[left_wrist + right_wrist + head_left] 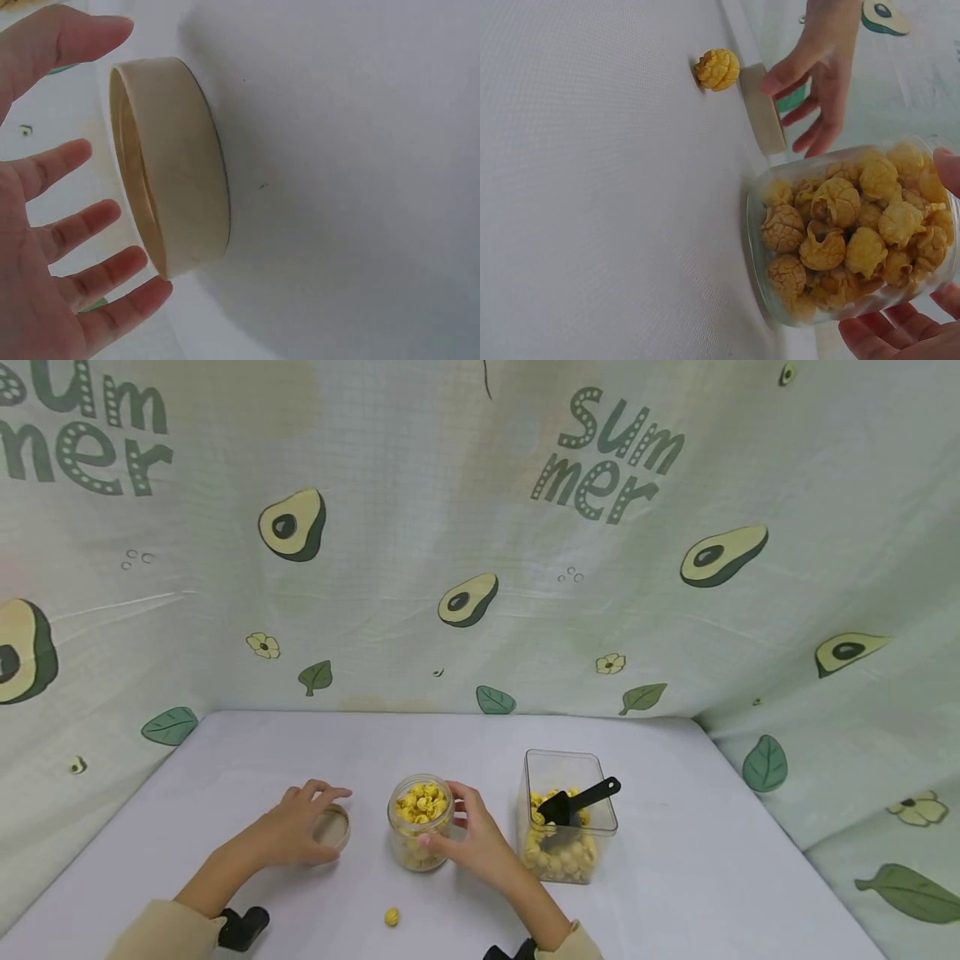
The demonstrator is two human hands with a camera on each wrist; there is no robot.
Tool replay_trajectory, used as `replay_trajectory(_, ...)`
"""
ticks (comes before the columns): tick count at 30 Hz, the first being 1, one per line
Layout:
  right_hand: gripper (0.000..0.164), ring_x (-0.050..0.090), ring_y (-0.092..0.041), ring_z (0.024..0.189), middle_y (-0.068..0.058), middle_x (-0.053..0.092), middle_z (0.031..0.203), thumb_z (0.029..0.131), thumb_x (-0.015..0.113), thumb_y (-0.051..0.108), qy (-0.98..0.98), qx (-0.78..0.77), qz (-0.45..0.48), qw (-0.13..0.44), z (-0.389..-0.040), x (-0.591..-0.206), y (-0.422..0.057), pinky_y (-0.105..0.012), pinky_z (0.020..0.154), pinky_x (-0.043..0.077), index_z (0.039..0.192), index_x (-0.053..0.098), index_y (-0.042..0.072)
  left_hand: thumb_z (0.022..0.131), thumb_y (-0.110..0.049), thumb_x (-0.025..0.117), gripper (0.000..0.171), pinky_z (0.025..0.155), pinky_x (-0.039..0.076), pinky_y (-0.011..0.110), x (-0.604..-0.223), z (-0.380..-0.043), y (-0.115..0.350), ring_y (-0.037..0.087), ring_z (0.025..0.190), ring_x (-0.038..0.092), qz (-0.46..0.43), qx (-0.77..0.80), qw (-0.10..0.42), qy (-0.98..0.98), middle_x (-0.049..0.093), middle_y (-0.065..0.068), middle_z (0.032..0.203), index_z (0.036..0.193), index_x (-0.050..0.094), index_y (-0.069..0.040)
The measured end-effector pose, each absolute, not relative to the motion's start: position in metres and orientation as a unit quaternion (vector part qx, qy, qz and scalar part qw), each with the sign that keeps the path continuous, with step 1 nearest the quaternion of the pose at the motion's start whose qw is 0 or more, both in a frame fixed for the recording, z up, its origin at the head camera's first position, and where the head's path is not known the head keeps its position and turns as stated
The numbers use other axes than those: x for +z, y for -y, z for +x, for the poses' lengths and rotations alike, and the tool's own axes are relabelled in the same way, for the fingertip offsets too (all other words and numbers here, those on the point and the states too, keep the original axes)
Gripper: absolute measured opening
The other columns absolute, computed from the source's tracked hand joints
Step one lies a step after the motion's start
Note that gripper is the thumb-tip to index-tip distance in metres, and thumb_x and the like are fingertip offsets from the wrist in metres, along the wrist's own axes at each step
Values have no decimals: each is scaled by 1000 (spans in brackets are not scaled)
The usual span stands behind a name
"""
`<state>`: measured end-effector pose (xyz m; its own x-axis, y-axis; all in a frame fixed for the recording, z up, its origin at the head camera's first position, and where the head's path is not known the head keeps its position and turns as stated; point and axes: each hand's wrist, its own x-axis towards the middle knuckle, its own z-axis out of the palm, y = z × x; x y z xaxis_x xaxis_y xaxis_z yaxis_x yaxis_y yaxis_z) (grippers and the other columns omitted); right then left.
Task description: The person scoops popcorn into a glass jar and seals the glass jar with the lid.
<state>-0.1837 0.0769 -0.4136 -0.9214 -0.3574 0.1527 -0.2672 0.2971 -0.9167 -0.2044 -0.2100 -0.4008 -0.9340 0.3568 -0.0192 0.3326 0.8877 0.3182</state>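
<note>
A clear glass jar (417, 839) stands upright, filled with yellow popcorn (855, 225). My right hand (483, 843) holds it from the right side, thumb near the front and fingers behind. To the left, a round beige lid (184, 165) lies on the table with its hollow side up. Over that lid is my left hand (294, 827), its thumb and fingers spread around the rim (135, 157) and gripping nothing. The left wrist view shows a gap between the thumb and the lid; whether the little finger touches it is hard to tell.
Right of the jar stands a clear square container (534, 843) partly filled with popcorn, a black scoop (592, 795) resting in it with its handle over the rim. One loose popcorn piece (392, 917) lies in front of the jar. A printed cloth (390, 643) hangs behind the white table.
</note>
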Motion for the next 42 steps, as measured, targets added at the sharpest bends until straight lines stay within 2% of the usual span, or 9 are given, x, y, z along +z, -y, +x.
replay_trajectory(5,77,42,-21,117,-9,42,132,80,72,32,-804,-560,-196,39,-185,-412,-77,-39,101,42,140,30,7,61,-35,82,78,66,50,48,-405,-210,210,35,104,45,173,155,59,-971,44,12,124,129,48,-18)
replay_trajectory(14,77,42,-22,116,-10,42,131,80,72,33,-803,-561,-197,43,-185,-412,-78,-41,101,42,139,30,5,60,-25,79,69,67,48,45,-403,-213,208,32,98,43,158,161,95,-970,45,10,118,123,51,-22)
replay_trajectory(26,76,41,-22,117,-10,41,133,81,72,31,-800,-565,-195,51,-184,-411,-77,-40,101,42,139,29,5,61,-23,80,62,67,49,47,-400,-212,211,31,96,43,168,168,98,-966,46,9,113,117,54,-21)
replay_trajectory(34,76,42,-23,116,-11,42,132,81,72,30,-798,-567,-198,45,-184,-410,-76,-45,101,42,139,30,5,60,-22,78,64,66,49,44,-390,-210,210,31,97,43,166,177,85,-966,46,12,116,119,53,-21)
replay_trajectory(42,77,42,-21,116,-8,42,131,81,72,34,-800,-566,-194,47,-184,-412,-77,-41,100,42,139,30,6,63,-25,78,63,64,44,35,-375,-210,205,31,93,45,203,207,8,-957,47,15,114,120,51,-20)
